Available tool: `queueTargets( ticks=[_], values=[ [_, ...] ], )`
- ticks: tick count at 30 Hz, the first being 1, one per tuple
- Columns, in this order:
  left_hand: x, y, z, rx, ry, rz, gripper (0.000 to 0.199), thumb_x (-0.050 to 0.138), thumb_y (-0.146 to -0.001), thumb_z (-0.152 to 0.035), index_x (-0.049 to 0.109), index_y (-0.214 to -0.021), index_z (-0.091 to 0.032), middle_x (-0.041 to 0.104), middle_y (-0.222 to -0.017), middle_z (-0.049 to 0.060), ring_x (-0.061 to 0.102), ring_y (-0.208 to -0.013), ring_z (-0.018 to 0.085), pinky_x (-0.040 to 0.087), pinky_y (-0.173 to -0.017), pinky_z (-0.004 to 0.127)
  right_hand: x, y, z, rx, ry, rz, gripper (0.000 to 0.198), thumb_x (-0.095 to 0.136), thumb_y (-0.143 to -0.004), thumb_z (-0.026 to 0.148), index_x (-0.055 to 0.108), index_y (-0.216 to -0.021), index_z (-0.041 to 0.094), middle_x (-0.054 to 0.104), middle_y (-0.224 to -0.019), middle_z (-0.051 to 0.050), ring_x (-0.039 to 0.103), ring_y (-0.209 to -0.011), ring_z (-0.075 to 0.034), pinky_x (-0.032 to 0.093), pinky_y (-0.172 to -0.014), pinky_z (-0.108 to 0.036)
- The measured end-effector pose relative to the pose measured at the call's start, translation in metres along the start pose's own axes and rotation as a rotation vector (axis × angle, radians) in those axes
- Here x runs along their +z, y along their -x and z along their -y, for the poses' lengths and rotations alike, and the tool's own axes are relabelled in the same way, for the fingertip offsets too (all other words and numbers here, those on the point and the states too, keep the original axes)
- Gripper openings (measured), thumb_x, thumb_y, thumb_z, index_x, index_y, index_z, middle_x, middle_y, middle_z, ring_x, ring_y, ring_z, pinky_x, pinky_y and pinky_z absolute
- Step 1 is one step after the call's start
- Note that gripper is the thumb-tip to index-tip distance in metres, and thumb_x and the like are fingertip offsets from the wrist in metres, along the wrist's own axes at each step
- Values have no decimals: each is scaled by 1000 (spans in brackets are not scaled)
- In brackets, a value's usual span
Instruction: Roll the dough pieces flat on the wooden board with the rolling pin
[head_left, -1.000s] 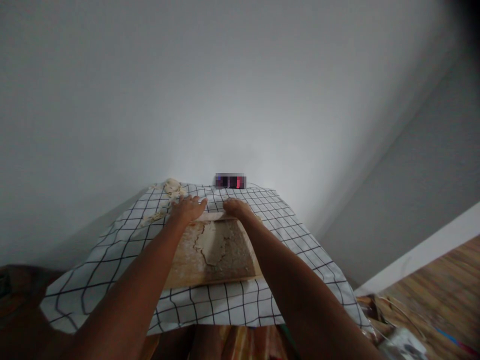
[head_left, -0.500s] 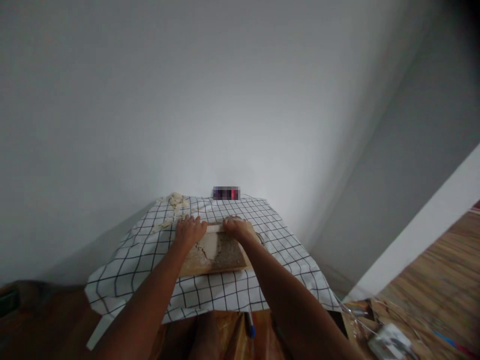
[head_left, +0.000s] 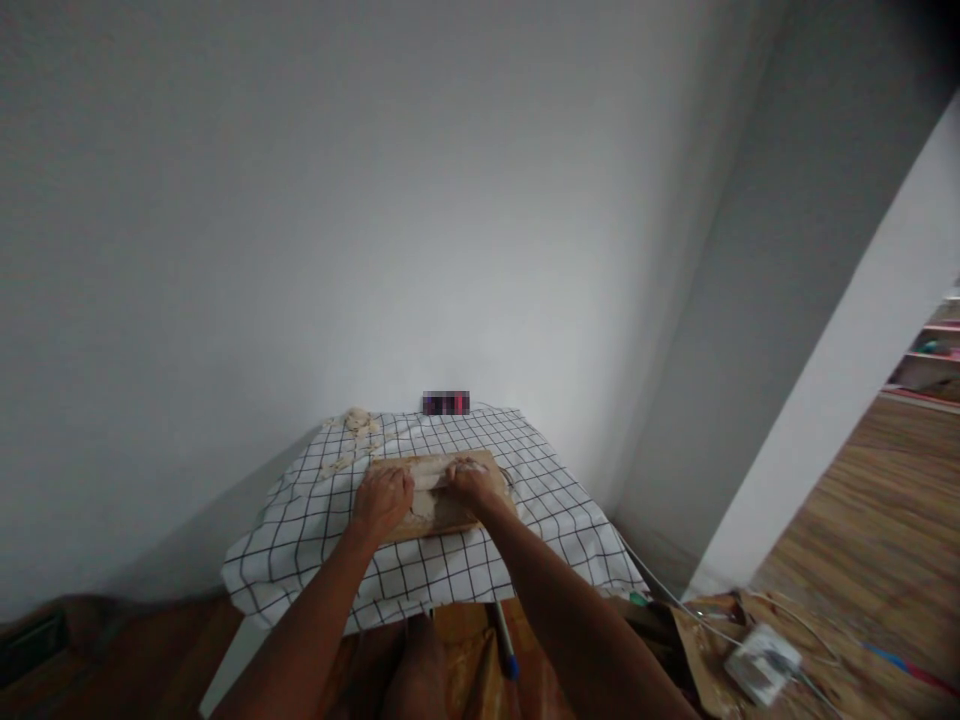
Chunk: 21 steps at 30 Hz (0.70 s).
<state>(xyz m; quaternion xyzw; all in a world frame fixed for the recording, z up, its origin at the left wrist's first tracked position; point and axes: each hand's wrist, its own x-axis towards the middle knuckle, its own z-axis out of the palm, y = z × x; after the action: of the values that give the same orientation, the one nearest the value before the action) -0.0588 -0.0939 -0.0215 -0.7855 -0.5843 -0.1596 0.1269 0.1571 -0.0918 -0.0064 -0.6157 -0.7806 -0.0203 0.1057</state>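
My left hand [head_left: 384,498] is closed around the left end of a pale rolling pin [head_left: 430,476]. Around its right end my right hand [head_left: 469,480] is closed too. The pin lies crosswise on a wooden board [head_left: 444,520]; both its ends are hidden under my fingers. A flattened sheet of pale dough or clay [head_left: 421,503] is stuck to the board on the near side of the pin. Beneath the board spreads a white cloth [head_left: 547,510] with a black grid.
Crumbled pale lumps [head_left: 360,422] lie at the cloth's far left. A pixelated dark object [head_left: 446,403] stands against the wall [head_left: 450,220]. Below the near edge is a blue-capped pen [head_left: 508,648]. A white box [head_left: 763,665] with cables sits on the floor at right.
Both hands have drawn the rolling pin from the board's far edge toward me, so a strip of board shows beyond it. The camera view has shifted as well.
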Motion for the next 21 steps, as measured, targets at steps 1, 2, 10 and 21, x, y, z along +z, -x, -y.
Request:
queueTargets(
  ticks=[1,2,10,21],
  values=[
    [1,3,-1,-4,6,-2,50,35,-115,-30,83,-116,-17,85,-129,19,77,-127,35,49,-125,55,2,3,0,4,-5,7,41,50,-115,19,80,-142,17,78,-151,-17,68,-149,-32,55,-119,-45],
    [2,6,-1,-7,12,-11,50,36,-114,-30,83,-118,-16,85,-131,20,77,-128,35,49,-124,55,4,5,0,6,-9,16,42,48,-115,19,80,-143,17,76,-154,-17,66,-150,-32,54,-121,-46],
    [-4,29,-9,12,1,-56,49,41,-113,-29,82,-137,-15,82,-145,21,76,-136,35,54,-125,51,13,24,1,-9,-5,41,46,46,-115,17,75,-151,20,70,-162,-19,61,-157,-34,52,-123,-56],
    [-30,65,-5,54,72,83,53,54,-113,-38,73,-158,-17,70,-165,15,65,-156,33,45,-139,51,1,66,10,-17,-21,62,48,45,-117,20,70,-158,24,57,-177,-15,48,-167,-35,44,-130,-58]
  ],
)
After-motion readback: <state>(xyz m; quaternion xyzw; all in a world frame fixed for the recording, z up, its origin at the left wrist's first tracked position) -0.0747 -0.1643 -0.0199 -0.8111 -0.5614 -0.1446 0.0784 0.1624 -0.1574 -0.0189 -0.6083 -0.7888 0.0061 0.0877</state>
